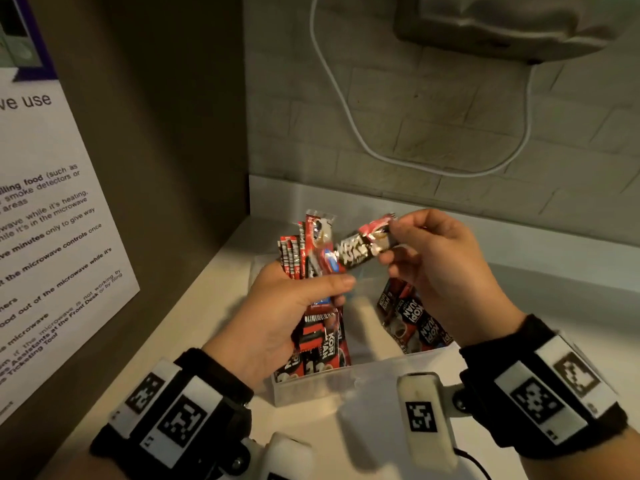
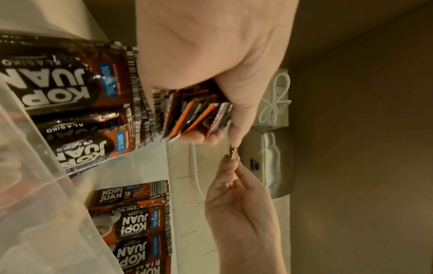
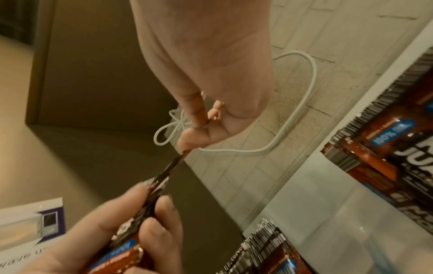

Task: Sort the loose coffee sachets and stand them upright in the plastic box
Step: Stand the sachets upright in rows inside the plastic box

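Held bundle (image 1: 313, 252) clamped in L hand (image 1: 277, 317), above box (image 1: 346, 379); pinched one sachet (image 1: 367, 245) w/ R hand (image 1: 440, 268) fingertips.

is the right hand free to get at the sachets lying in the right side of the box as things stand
Probably not yet. The right hand hovers right above those loose sachets in the plastic box with nothing between, but its grip is busy pinching a single sachet being passed toward the left hand.

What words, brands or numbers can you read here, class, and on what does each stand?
"KOPI JUAN": sachets in the plastic box, e.g..
"KLASIKO": sachet.
"100%": blue patch.
"2g": sachet corner.
"microwave", "Front Desk": wall notice.
Blurred: barcodes, the notice's small print.
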